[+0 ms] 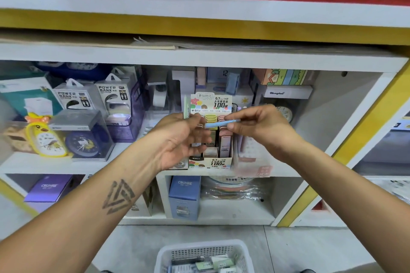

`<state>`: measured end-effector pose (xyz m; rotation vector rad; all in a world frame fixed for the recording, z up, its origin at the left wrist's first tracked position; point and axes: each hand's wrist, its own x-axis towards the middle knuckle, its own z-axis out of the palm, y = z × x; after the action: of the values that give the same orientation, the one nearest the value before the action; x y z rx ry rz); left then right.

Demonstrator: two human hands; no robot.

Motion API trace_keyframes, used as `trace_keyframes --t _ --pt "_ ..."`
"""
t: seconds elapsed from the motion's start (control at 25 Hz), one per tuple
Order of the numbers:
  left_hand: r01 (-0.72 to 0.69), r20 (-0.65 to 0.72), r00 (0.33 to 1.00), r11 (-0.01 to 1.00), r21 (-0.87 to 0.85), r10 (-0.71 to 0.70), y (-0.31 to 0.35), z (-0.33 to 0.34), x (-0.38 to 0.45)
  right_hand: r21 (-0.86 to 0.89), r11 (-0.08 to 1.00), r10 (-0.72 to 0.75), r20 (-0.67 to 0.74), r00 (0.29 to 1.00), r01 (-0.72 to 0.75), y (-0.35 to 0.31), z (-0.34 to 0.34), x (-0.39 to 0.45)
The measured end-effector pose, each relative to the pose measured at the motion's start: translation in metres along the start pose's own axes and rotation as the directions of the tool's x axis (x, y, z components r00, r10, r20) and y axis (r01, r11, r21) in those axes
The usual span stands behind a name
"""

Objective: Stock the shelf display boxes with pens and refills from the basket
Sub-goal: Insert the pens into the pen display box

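Both hands raised in front of the display box (218,162) on the shelf. Right hand (261,125) pinches a blue refill (221,123), held level. Left hand (180,139) grips a green refill (186,106), upright. Basket (204,255) on floor below box, packs inside.

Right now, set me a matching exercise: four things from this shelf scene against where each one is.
Things:
1. blue case
2. green case
3. white basket
4. yellow duck clock

Places:
A. on the floor
B. pinched in the right hand
C. on the shelf, far left
D. held upright by the left hand

Pairs: 1-B, 2-D, 3-A, 4-C
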<state>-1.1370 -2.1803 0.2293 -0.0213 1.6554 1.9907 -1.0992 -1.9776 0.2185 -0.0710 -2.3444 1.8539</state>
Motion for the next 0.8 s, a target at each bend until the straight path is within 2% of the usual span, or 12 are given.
trace_keyframes --t 0.04,0.12,0.2,0.4,0.6,0.72,0.8 --pt "0.021 0.002 1.000 1.000 -0.004 -0.021 -0.001 0.000 -0.001 -0.011 1.000 -0.016 0.008 1.000 0.016 0.000 -0.002 -0.001" --pt "-0.002 -0.033 0.999 1.000 -0.013 0.002 0.001 -0.029 -0.010 0.001 0.998 -0.058 0.112 0.992 0.059 -0.004 0.028 0.006" --pt "-0.006 -0.039 0.999 1.000 0.016 0.006 -0.005 -0.029 -0.010 0.008 0.998 -0.070 0.132 0.989 0.069 -0.004 0.030 0.004" --pt "-0.037 -0.071 0.996 0.995 0.091 0.044 -0.006 -0.022 -0.011 0.123 0.992 -0.005 0.138 0.990 -0.012 -0.005 0.021 0.002" --pt "-0.062 -0.233 0.967 0.981 0.184 0.104 0.004 -0.055 -0.018 -0.092 0.994 -0.042 0.100 0.994 0.051 -0.014 0.043 0.007" --pt "-0.092 -0.236 0.963 0.982 0.163 0.130 0.013 -0.078 -0.028 -0.315 0.940 -0.106 0.096 0.990 0.131 -0.020 0.060 0.012" --pt "-0.058 -0.213 0.974 0.990 0.126 0.084 0.018 -0.087 -0.036 -0.426 0.893 -0.120 0.091 0.989 0.147 -0.019 0.068 0.016"
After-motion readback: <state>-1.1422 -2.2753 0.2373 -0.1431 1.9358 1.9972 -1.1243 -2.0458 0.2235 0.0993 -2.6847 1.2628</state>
